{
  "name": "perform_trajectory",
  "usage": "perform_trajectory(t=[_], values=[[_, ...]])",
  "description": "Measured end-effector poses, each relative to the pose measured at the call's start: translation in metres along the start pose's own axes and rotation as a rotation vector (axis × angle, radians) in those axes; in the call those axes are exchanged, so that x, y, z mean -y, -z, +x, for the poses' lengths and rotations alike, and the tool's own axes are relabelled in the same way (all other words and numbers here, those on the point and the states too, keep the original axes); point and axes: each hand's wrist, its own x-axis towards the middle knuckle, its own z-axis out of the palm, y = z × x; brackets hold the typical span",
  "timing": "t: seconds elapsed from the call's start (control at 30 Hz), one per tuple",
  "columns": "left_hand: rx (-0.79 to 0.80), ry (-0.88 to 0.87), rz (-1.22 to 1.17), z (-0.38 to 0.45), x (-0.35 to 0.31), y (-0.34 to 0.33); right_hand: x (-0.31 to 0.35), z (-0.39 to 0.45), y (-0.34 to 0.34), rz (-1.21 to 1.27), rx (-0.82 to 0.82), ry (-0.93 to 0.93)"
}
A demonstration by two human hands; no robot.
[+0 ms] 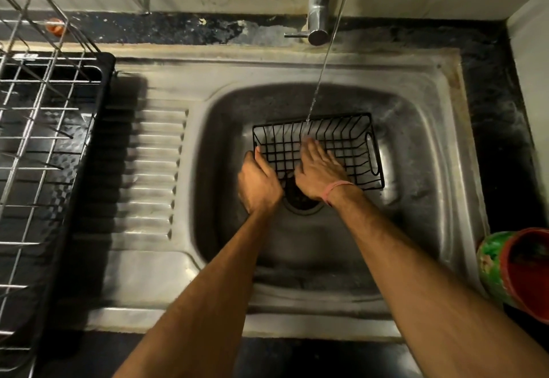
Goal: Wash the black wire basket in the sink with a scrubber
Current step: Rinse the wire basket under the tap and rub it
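Note:
The black wire basket (350,142) sits in the steel sink (225,128), tilted, under a thin stream of water from the tap (323,0). My left hand (258,183) grips the basket's near left corner, fingers curled over the rim. Inside the basket, my right hand (319,169) lies with straight fingers pressed on the wire bottom, its fingertips blurred. A pink band circles the right wrist. No scrubber is visible in either hand.
A wire dish rack (38,128) on a black tray stands on the left, beside the ribbed drainboard (154,169). The drain (300,199) shows between my wrists. A green and red container (517,270) lies on the dark counter at the right.

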Motion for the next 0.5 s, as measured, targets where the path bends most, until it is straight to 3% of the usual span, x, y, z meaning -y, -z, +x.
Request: perform_trajectory(t=[0.13, 0.23, 0.37, 0.5], values=[[-0.005, 0.002, 0.023, -0.002, -0.006, 0.001, 0.004, 0.001, -0.004, 0.028, -0.05, -0.128], [-0.002, -0.005, 0.022, -0.002, -0.005, 0.002, 0.026, 0.004, -0.01, 0.03, -0.013, -0.041], [-0.024, -0.016, 0.03, -0.002, -0.004, 0.005, 0.005, 0.005, -0.004, -0.045, -0.012, 0.065], [-0.04, -0.004, 0.035, -0.004, -0.008, 0.006, 0.003, 0.002, -0.005, -0.035, -0.085, -0.073]])
